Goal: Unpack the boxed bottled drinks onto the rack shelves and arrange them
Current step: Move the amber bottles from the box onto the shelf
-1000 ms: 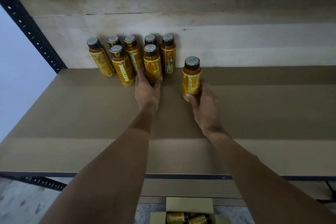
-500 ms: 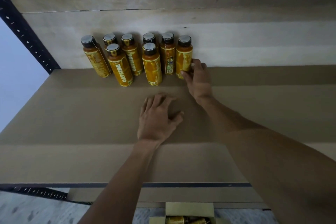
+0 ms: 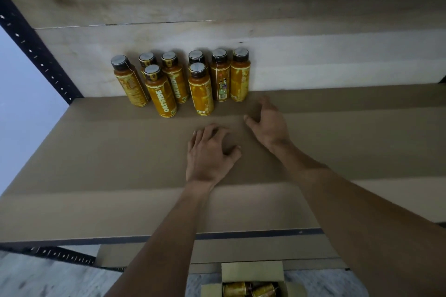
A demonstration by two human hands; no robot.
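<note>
Several orange bottled drinks with dark caps stand upright in a cluster at the back of the cardboard-lined shelf [image 3: 96, 152]. The rightmost bottle [image 3: 239, 75] stands against the back board at the end of the rear row. A bottle marked OATSIDE [image 3: 160, 91] and another [image 3: 200, 89] stand in front. My right hand [image 3: 268, 125] hovers empty just in front and right of the rightmost bottle, fingers apart, not touching it. My left hand [image 3: 210, 152] rests on the shelf nearer me, fingers spread, holding nothing.
An open cardboard box [image 3: 252, 272] with more bottles [image 3: 251, 289] lies below the shelf's front edge. A black perforated rack post [image 3: 36, 50] runs up the left side. A wooden board forms the shelf above. Bare shelf stretches to the right.
My right hand set its bottle at the right end of the rear row, let go and drew back. My left hand left the front bottles and came to rest on the shelf.
</note>
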